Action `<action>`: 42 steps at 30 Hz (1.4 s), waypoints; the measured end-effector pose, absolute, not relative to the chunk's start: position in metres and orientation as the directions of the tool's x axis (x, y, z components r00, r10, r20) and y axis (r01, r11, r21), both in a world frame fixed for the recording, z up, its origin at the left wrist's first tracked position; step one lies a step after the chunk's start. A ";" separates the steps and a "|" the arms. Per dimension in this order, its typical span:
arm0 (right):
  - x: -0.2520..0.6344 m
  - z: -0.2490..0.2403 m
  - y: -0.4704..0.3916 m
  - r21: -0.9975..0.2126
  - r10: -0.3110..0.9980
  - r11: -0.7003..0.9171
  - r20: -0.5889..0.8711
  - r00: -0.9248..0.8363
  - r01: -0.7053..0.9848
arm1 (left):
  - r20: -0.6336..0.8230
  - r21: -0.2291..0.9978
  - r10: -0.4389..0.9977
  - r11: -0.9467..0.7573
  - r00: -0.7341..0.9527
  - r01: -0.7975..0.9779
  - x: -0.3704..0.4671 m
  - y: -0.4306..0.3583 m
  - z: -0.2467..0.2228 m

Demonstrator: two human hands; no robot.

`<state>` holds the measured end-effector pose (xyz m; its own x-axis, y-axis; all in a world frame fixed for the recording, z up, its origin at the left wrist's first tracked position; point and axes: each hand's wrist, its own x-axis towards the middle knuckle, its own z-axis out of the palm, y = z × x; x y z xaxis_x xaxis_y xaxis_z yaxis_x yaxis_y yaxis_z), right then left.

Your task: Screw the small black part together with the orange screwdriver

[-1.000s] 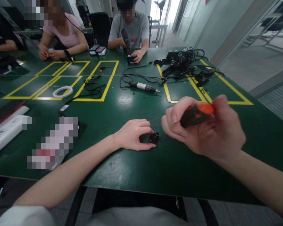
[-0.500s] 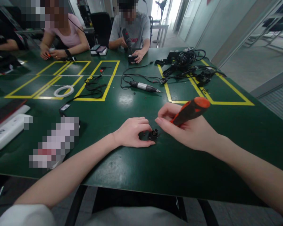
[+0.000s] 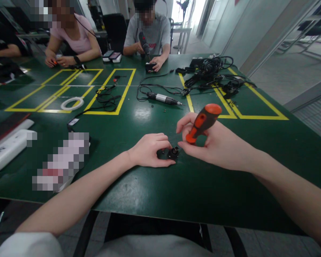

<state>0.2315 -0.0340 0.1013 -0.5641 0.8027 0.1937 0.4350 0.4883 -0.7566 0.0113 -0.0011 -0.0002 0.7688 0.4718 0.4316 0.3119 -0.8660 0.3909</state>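
My left hand (image 3: 151,150) rests on the green table, thumb and fingers curled round a small black part (image 3: 172,153) with a short metal-rimmed tube on top. Just to the right, my right hand (image 3: 216,146) grips an orange-and-grey screwdriver (image 3: 205,119) by its handle. The handle leans with its butt end up and its orange collar down by my fingers. I cannot make out the shaft or the tip. My right fingertips are close beside the black part.
An electric screwdriver (image 3: 164,98) with a cord lies beyond my hands. Tangled black cables (image 3: 208,71) are heaped at the back right. On the left are a white power strip (image 3: 12,148), a pixelated object (image 3: 65,157) and a white ring (image 3: 72,103). Co-workers sit across the table.
The screwdriver has swung more upright and shifted left in my right hand, which has turned slightly. My left hand and the black part have barely moved.
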 end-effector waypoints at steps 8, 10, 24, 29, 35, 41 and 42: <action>0.231 0.095 -0.033 -0.719 0.784 0.534 0.224 -0.579 0.444 | 0.448 0.397 0.462 -0.870 0.766 0.292 0.011 0.000 0.000; 0.231 0.096 -0.034 -0.734 0.788 0.522 0.220 -0.575 0.435 | 0.434 0.398 0.470 -0.865 0.769 0.305 0.011 0.000 0.000; 0.231 0.098 -0.035 -0.717 0.776 0.546 0.237 -0.585 0.433 | 0.425 0.388 0.471 -0.867 0.773 0.314 0.011 0.000 -0.001; 0.234 0.097 -0.034 -0.728 0.791 0.512 0.193 -0.580 0.456 | 0.413 0.397 0.484 -0.858 0.771 0.326 0.011 0.000 -0.002; 0.234 0.100 -0.033 -0.675 0.766 0.561 0.205 -0.609 0.479 | 0.414 0.400 0.480 -0.859 0.773 0.319 0.011 0.000 -0.003; 0.235 0.097 -0.031 -0.607 0.733 0.637 0.286 -0.617 0.476 | 0.380 0.433 0.495 -0.842 0.781 0.323 0.010 -0.001 -0.001; 0.235 0.097 -0.031 -0.607 0.732 0.637 0.283 -0.620 0.475 | 0.380 0.429 0.496 -0.842 0.781 0.326 0.010 -0.001 -0.001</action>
